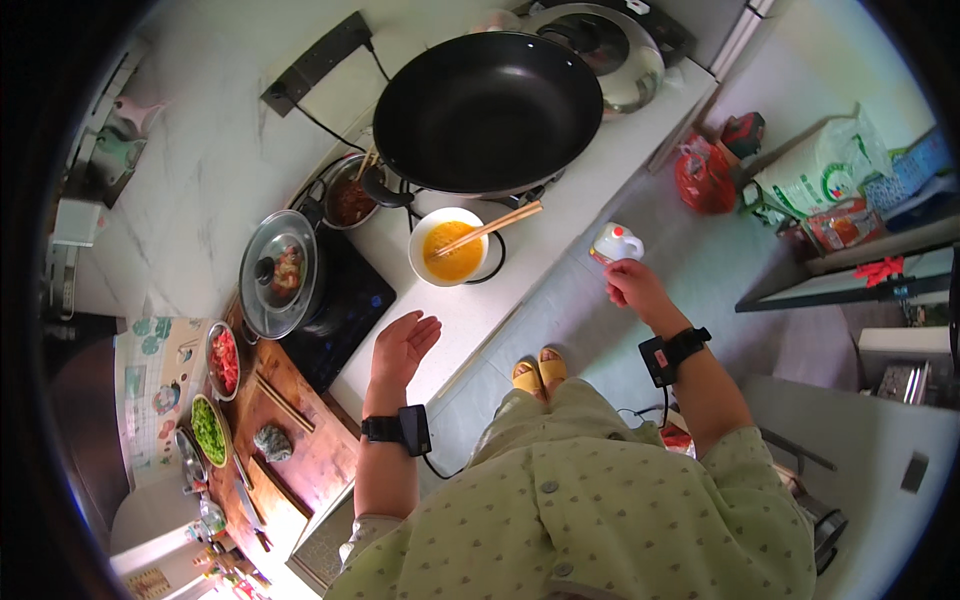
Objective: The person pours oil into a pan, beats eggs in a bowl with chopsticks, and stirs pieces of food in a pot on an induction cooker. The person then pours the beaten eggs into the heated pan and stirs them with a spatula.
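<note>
My left hand point(409, 345) is held over the counter's front edge, palm turned up and fingers extended, with nothing in it. Nearest to it is a white bowl point(417, 271) of beaten egg point(455, 259), with a pair of wooden chopsticks point(501, 223) leaning across its rim. Behind the bowl, a large black wok point(487, 112) sits on a stove. My right hand point(634, 291) hangs out past the counter, fingers curled in, nothing visible in them. Just beyond it, in line with the knuckles, appears a white plastic jug point(617, 241) with a red cap, seemingly on the floor.
Left lie a glass-lidded pan point(279, 274) on a black induction cooktop point(349, 300) and a pot of dark red food point(349, 199). A wooden board point(322, 457) bears chopsticks and a knife point(249, 506). Bowls hold chopped red point(223, 364) and green food point(208, 431). Bags point(705, 176) stand right.
</note>
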`<control>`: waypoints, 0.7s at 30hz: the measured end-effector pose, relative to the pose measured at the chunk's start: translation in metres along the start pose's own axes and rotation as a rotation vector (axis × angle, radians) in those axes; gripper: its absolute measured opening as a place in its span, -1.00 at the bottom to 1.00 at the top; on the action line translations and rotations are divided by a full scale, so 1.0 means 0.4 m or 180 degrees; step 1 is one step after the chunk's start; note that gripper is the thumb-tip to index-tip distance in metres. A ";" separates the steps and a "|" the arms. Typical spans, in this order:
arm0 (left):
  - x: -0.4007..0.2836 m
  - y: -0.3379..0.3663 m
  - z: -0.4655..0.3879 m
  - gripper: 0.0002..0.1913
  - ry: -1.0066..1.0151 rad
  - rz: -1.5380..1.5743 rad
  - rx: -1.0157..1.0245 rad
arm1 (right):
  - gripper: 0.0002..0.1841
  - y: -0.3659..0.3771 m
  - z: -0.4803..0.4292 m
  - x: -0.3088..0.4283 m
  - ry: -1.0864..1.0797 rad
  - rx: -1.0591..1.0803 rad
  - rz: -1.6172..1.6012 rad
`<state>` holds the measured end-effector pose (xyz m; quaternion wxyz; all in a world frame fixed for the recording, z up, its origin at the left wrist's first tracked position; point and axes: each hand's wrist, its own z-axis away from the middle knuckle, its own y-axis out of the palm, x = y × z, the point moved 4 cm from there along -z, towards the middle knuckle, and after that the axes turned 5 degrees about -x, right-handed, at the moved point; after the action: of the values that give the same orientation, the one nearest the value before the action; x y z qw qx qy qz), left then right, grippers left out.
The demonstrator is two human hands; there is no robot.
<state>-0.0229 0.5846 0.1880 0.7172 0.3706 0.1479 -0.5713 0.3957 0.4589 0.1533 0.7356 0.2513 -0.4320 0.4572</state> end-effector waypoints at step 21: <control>0.030 0.142 -0.170 -0.73 0.0134 0.0554 0.0386 | -0.83 0.232 0.034 0.114 0.0026 0.0709 -0.0163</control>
<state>0.0480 0.6277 0.1546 0.7372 0.4366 0.0953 -0.5068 0.3171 0.5117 0.1972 0.7163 0.3406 -0.3690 0.4845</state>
